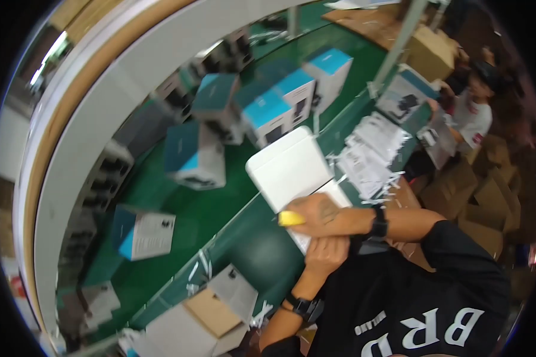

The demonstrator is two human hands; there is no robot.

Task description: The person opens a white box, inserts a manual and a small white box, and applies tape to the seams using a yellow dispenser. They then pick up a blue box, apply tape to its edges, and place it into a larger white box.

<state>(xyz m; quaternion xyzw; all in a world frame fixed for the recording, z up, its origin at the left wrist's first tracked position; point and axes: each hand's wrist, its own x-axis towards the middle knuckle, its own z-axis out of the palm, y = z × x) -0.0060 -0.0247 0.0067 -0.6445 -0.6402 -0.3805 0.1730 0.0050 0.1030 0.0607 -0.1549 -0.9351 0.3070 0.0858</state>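
Over an open white box [290, 169], right hand [320, 214] fingers grasping a yellow object [290, 218], left hand [327, 253] fingers curled, hold unclear.

Green worktop [237, 191], pale post [400, 46], bright light strip [48, 58].

"What are you wearing?"
"A black T-shirt [363, 285], with big white block letters [423, 327] and a smaller line of white print [370, 322] on my front. Its black sleeves [464, 247] are short."
"And your wrists?"
"A black wristband [379, 221] behind my right hand [321, 215]; a chunkier black one [304, 307] behind my left hand [327, 253]."
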